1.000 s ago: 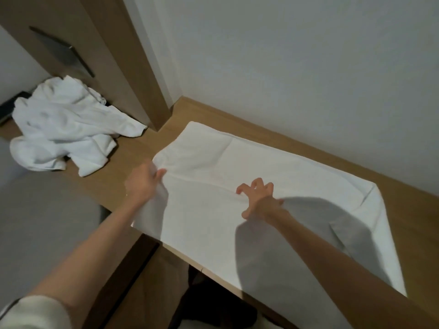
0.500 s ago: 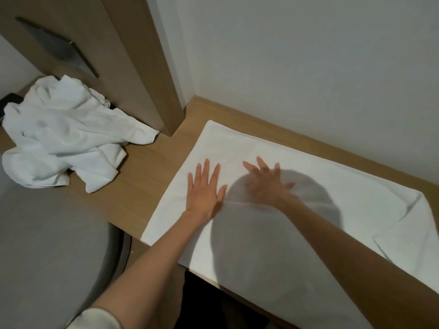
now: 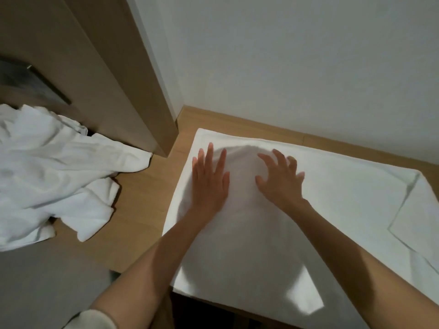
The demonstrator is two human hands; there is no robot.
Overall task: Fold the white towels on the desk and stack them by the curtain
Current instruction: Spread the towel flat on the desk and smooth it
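A white towel (image 3: 344, 198) lies spread flat on the wooden worktop (image 3: 147, 186), its far edge near the white wall (image 3: 285, 67) and its near edge hanging just over the worktop's front. The cloth is plain and smooth, with a faint ridge running across near the far edge. At its right end a corner (image 3: 418, 210) is turned back over the cloth, leaving a slanted crease. A rounded shadow covers the middle of the towel.

Both grips are bare hands resting palm down on the left part of the towel, near each other but apart. The left grip (image 3: 209, 184) is released, with straight fingers laid flat on the cloth. The right grip (image 3: 280, 184) is also released and grasps nothing; its fingers are spread and slightly bent, and their tips are blurred.

A second lot of white towels (image 3: 54, 176) lies crumpled in a heap at the worktop's left end, against a wooden panel (image 3: 99, 67). A pale sleeve (image 3: 92, 319) shows on the left arm.
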